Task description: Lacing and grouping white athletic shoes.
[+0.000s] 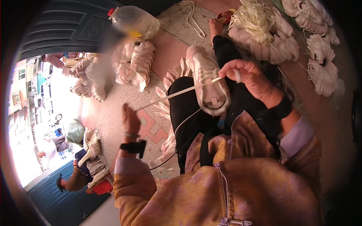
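A pale pinkish-white sneaker (pixel 214 96) rests on my lap, its laces partly threaded across the upper. From its eyelets a flat white shoelace (pixel 177 92) runs taut down to the left. My left hand (pixel 131 119) is closed around that lace, well out to the left of my knee. Close by the sneaker's right side, my right hand (pixel 245 76) pinches lace between thumb and fingers. A bit of white lace also shows against its palm. Another lace strand hangs from the sneaker over my left thigh.
Bundles of pale shoe parts lie at the upper left (pixel 134 64) and right (pixel 320 64). A heap of cream laces (pixel 252 20) tops one pile. A large clear plastic jug (pixel 135 20) stands by the dark door (pixel 71 26). Another person (pixel 81 169) sits lower left.
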Demonstrator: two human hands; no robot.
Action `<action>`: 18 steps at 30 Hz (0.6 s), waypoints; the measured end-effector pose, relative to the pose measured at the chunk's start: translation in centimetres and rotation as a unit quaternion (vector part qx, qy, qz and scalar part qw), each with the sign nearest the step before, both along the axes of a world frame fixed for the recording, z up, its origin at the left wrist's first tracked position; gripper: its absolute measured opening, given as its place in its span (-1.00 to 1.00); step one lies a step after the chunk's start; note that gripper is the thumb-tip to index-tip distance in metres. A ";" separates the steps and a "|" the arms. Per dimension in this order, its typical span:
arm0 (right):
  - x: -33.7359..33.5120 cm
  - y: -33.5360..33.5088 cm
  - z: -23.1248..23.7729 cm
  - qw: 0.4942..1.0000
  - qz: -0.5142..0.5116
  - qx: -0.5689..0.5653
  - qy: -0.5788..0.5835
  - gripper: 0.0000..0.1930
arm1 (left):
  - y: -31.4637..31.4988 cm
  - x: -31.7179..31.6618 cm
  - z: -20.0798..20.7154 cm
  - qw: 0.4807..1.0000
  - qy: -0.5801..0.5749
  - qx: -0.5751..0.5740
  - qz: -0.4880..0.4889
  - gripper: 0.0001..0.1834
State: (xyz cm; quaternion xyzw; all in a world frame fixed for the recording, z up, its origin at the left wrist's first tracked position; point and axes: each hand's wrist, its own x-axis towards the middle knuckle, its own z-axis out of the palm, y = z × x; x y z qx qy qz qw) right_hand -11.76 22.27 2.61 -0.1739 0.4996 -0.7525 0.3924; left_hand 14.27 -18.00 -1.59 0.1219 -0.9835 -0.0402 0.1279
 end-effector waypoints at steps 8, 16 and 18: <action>-2.9 4.7 2.0 0.999 0.007 -0.016 -0.039 -0.78 | -5.8 8.1 0.2 0.908 -0.314 -0.056 0.270 -0.88; -2.4 7.2 -2.8 0.786 0.113 0.274 0.543 -0.78 | 12.3 -9.1 1.9 0.956 -0.045 0.264 -0.124 -0.66; -1.0 4.2 -2.0 0.839 0.044 0.237 0.488 -0.82 | 15.7 -11.3 2.7 0.960 -0.041 0.226 -0.160 -0.56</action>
